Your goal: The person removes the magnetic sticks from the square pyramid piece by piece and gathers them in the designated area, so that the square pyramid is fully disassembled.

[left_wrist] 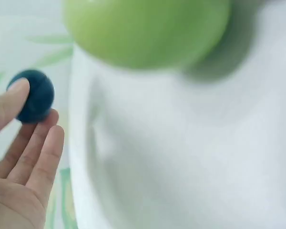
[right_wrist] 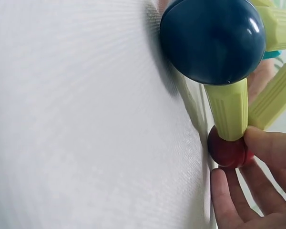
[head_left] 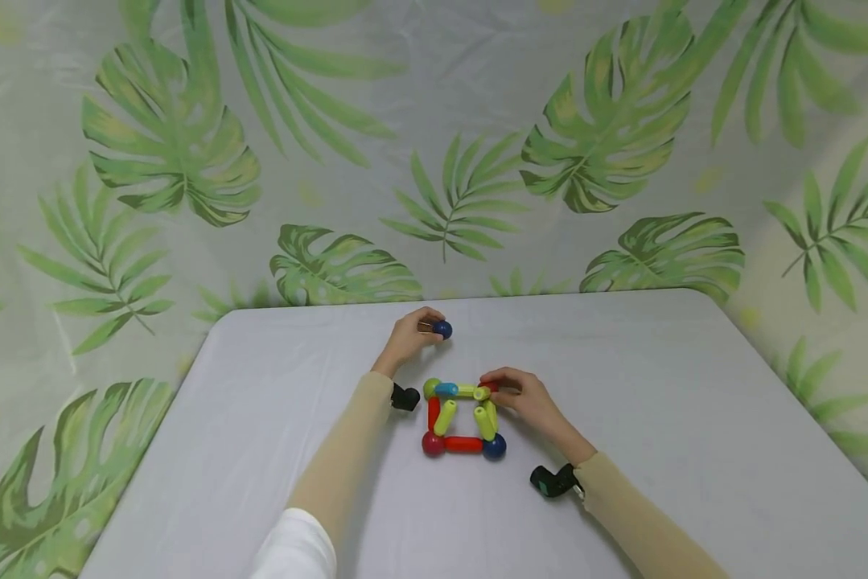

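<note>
My left hand (head_left: 409, 336) pinches a dark blue ball (left_wrist: 40, 98) between thumb and fingertips, beyond the far side of a square built from balls and rods. In the head view that square has a green ball (head_left: 432, 388) far left, a red ball (head_left: 434, 444) near left and a blue ball (head_left: 495, 447) near right. Thumb and fingers of my right hand (head_left: 526, 397) hold the red ball (right_wrist: 227, 152) at the far right corner. Between it and the near blue ball runs a yellow-green rod (right_wrist: 229, 112). Other yellow-green rods (head_left: 445, 418) slant up from the corners.
Red rods (head_left: 464, 444) form the near and left sides of the square. A light blue rod piece (head_left: 446, 389) lies at its far side. The white table (head_left: 274, 450) ends before a leaf-patterned cloth (head_left: 347, 161). Each wrist carries a small black camera (head_left: 552, 481).
</note>
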Available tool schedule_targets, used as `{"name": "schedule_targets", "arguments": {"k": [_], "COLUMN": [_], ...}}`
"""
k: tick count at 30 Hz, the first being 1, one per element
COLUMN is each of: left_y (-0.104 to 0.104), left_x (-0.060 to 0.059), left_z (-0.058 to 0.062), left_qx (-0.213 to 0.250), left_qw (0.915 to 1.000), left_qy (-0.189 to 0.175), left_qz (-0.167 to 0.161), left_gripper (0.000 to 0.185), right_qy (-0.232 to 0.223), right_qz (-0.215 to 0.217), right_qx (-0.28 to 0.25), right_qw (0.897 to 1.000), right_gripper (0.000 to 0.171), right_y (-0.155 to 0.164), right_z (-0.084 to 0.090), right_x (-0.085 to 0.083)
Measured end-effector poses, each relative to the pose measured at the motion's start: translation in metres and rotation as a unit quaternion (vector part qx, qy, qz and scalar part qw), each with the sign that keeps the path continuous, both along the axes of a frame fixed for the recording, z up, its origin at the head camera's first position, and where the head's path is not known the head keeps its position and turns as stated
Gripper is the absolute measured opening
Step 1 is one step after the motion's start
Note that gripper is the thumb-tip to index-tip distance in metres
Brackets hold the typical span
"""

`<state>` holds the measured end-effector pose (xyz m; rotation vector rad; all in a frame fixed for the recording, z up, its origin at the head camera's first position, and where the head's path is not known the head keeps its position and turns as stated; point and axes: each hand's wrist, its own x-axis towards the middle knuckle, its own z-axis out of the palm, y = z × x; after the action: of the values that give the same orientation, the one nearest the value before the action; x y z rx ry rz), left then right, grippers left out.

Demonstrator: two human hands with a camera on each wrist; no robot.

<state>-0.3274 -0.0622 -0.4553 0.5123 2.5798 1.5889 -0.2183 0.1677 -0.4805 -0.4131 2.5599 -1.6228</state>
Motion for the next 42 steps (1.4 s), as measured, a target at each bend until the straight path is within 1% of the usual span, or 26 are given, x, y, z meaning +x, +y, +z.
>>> {"name": "schedule_targets", "arguments": {"k": [4, 7, 11, 14, 16, 20, 22, 24, 25, 27, 28, 30, 31, 33, 34, 36, 37, 38, 40, 42], "left_y": [0.005, 0.009, 0.012, 0.011, 0.009, 0.004, 0.000, -0.006, -0.009, -0.014, -0.017, -0.023, -0.025, -0.027, -0.026, -0.024, -0.022, -0.020, -0.017, -0.016], "left_x": [-0.012, -0.018, -0.022, -0.022, -0.022, -0.020, -0.018, -0.012, -0.009, 0.002, 0.008, 0.024, 0.033, 0.048, 0.054, 0.064, 0.068, 0.070, 0.074, 0.077], "left_z": [-0.004, -0.009, -0.015, -0.017, -0.016, -0.013, -0.010, -0.007, -0.005, -0.002, 0.000, 0.004, 0.005, 0.006, 0.006, 0.003, 0.001, -0.001, -0.004, -0.006], "left_qx": [-0.031, -0.041, -0.052, -0.064, -0.066, -0.050, -0.037, -0.022, -0.017, -0.011, -0.011, -0.019, -0.026, -0.048, -0.060, -0.089, -0.103, -0.115, -0.137, -0.152], "left_qw": [0.9995, 0.9992, 0.9986, 0.9979, 0.9978, 0.9987, 0.9992, 0.9993, 0.9988, 0.9969, 0.9952, 0.9904, 0.9875, 0.9817, 0.9791, 0.9762, 0.9755, 0.9751, 0.9728, 0.9701], "left_qy": [-0.002, 0.002, 0.008, 0.014, 0.012, 0.004, 0.010, 0.023, 0.033, 0.046, 0.048, 0.042, 0.033, 0.013, 0.011, 0.016, 0.026, 0.040, 0.077, 0.105], "left_qz": [-0.008, -0.005, 0.001, 0.001, -0.001, -0.008, -0.010, -0.021, -0.033, -0.063, -0.085, -0.131, -0.152, -0.184, -0.194, -0.197, -0.192, -0.186, -0.171, -0.157], "left_gripper": [0.031, 0.030, 0.028, 0.029, 0.032, 0.039, 0.042, 0.042, 0.041, 0.035, 0.032, 0.026, 0.024, 0.022, 0.022, 0.022, 0.022, 0.022, 0.020, 0.018], "right_qy": [-0.004, -0.016, -0.025, -0.028, -0.027, -0.023, -0.026, -0.025, -0.023, -0.024, -0.024, -0.023, -0.023, -0.024, -0.020, -0.019, -0.020, -0.021, -0.022, -0.032], "right_qz": [0.010, 0.013, 0.017, 0.020, 0.024, 0.026, 0.025, 0.021, 0.020, 0.016, 0.016, 0.018, 0.018, 0.017, 0.017, 0.015, 0.014, 0.014, 0.019, 0.019], "right_qx": [-0.008, -0.012, -0.015, -0.015, -0.011, -0.004, -0.008, -0.008, -0.006, -0.007, -0.006, -0.003, -0.004, -0.005, -0.003, -0.004, -0.005, -0.007, -0.008, -0.011], "right_qw": [1.000, 1.000, 0.999, 0.999, 0.999, 0.999, 0.999, 0.999, 1.000, 1.000, 1.000, 1.000, 1.000, 1.000, 1.000, 1.000, 1.000, 1.000, 1.000, 0.999], "right_gripper": [0.027, 0.028, 0.028, 0.029, 0.029, 0.028, 0.029, 0.028, 0.028, 0.028, 0.028, 0.028, 0.028, 0.028, 0.028, 0.028, 0.028, 0.028, 0.028, 0.028], "right_y": [-0.002, -0.004, -0.002, -0.003, -0.003, -0.003, -0.001, 0.001, 0.002, 0.005, 0.006, 0.007, 0.008, 0.009, 0.010, 0.011, 0.011, 0.011, 0.010, 0.007], "right_z": [0.018, 0.033, 0.034, 0.036, 0.036, 0.034, 0.027, 0.018, 0.014, 0.005, 0.003, 0.000, 0.000, -0.001, -0.001, -0.001, -0.001, -0.001, -0.001, -0.002], "right_x": [0.008, 0.013, 0.012, 0.013, 0.012, 0.010, 0.007, 0.003, 0.001, -0.002, -0.003, -0.003, -0.003, -0.003, -0.003, -0.004, -0.004, -0.005, -0.006, -0.006]}}
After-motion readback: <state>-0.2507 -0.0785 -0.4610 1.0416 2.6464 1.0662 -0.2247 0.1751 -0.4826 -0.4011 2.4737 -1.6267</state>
